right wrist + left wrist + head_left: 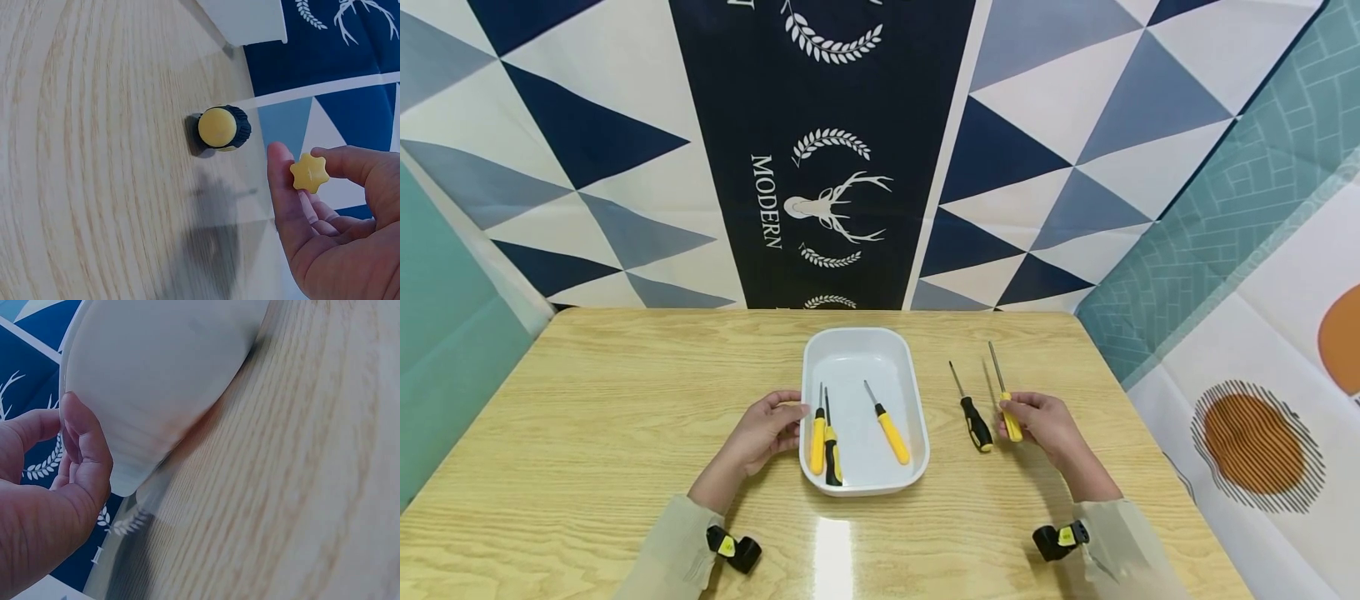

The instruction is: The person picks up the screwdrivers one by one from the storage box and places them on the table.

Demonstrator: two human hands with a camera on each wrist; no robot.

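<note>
A white tray (865,481) stands on the table, with two yellow-handled screwdrivers (817,446) (891,435) and one black-and-yellow screwdriver (832,458) lying inside. My left hand (767,433) pinches the tray's left rim between thumb and fingers; the left wrist view shows this grip on the tray wall (156,375). To the right of the tray, my right hand (1041,425) holds a screwdriver with a yellow handle (309,173) between thumb and fingers, its shaft pointing away and raised off the table. Just left of it, a black-handled screwdriver (976,423) rests on the wood.
The wooden table (625,417) ends at a patterned cloth backdrop (820,208) behind the tray. More printed cloth (1255,442) borders the table's right side. A small black camera is strapped at each wrist.
</note>
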